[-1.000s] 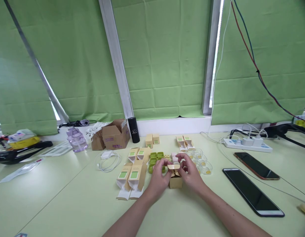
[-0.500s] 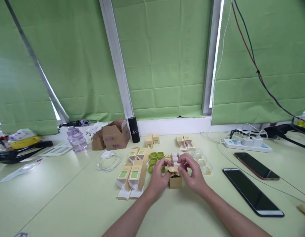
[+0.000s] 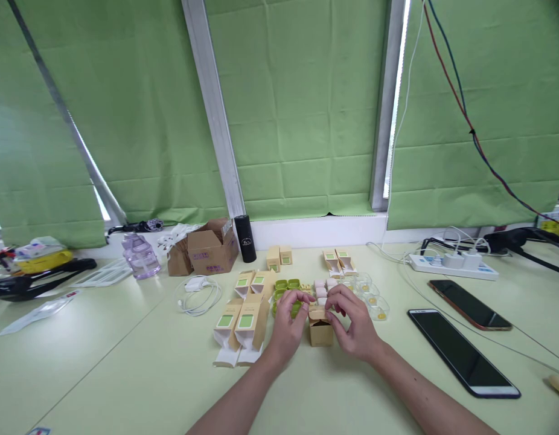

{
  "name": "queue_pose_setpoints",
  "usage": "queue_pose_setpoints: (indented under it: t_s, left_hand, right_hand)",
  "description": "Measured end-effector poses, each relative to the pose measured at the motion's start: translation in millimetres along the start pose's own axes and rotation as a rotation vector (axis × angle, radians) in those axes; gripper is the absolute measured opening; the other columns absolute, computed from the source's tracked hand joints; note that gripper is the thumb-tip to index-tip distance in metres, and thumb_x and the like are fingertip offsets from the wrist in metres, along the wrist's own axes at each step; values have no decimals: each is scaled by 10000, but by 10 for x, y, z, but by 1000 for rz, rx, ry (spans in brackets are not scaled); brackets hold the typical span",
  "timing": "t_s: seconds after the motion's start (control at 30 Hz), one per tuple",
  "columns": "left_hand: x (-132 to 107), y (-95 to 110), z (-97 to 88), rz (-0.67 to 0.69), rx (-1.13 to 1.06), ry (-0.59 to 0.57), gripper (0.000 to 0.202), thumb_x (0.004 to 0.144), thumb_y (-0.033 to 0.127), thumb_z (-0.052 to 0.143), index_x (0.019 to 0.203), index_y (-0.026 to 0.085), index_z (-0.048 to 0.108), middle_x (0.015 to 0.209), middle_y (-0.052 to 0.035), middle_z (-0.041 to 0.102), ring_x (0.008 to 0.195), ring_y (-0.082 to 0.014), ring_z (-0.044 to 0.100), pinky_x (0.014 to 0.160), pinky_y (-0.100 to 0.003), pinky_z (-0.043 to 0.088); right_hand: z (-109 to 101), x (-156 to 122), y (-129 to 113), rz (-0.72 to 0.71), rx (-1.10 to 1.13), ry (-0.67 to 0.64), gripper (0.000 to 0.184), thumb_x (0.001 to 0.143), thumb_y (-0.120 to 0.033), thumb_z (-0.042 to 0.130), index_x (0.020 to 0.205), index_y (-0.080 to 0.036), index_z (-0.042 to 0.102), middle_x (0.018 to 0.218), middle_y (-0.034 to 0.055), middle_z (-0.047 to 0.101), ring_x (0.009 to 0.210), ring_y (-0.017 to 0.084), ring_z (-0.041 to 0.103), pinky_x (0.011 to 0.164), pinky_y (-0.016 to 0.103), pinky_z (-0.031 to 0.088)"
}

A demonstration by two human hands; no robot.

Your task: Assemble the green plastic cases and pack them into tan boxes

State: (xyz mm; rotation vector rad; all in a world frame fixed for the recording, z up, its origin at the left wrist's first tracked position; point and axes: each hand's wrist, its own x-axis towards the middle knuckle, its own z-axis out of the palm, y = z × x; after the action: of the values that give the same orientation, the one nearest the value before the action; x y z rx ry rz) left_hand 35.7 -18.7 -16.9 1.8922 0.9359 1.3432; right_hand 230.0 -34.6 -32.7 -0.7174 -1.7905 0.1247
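Note:
A small tan cardboard box [image 3: 321, 331] stands upright on the pale green table [image 3: 125, 374] in front of me. My left hand [image 3: 289, 323] grips its left side with curled fingers. My right hand [image 3: 352, 320] pinches the flap at the box's top. Just behind the box lie green round cases [image 3: 286, 285], small pink blocks [image 3: 322, 287] and clear plastic shells [image 3: 372, 296] with yellow pieces. Flat tan cartons with green labels [image 3: 243, 320] lie to the left of my hands.
Two phones [image 3: 460, 356] lie screen-up at the right, behind them a power strip [image 3: 451, 263] with cables. At the back left stand an open brown box [image 3: 209, 248], a black cylinder [image 3: 245, 238], a purple bottle [image 3: 141, 255] and a white cable [image 3: 198, 293].
Both hands stayed on the small box; the right fingers moved down over the top flap, pressing it closer to the box.

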Motion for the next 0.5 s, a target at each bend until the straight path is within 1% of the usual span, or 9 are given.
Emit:
queue_pose_setpoints:
  t_s: [0.1, 0.23, 0.5]
  left_hand:
    - [-4, 20, 9, 9, 21, -4, 163, 1004, 352, 539, 940, 226, 621, 1054, -88, 716, 1067, -281, 649, 994, -445, 464]
    - [-12, 32, 13, 13, 53, -23, 164, 1005, 362, 547, 941, 228, 618, 1054, -90, 717, 1070, -284, 644, 980, -440, 461]
    - [-23, 25, 13, 39, 85, -47, 111, 982, 331, 568, 946, 238, 616, 1042, -75, 715, 1062, -278, 640, 969, -430, 457]
  right_hand:
    - [-13, 4, -12, -36, -28, -10, 144, 903, -100, 580, 952, -236, 585, 949, 54, 568, 795, 201, 560, 627, 320, 421]
    - [-17, 15, -14, -58, -41, -16, 165, 881, -88, 582, 947, -239, 574, 939, 49, 566, 771, 198, 552, 620, 321, 408]
    - [-10, 7, -1, -76, -23, -61, 171, 844, -94, 582, 929, -241, 559, 929, 48, 547, 777, 210, 551, 648, 334, 434]
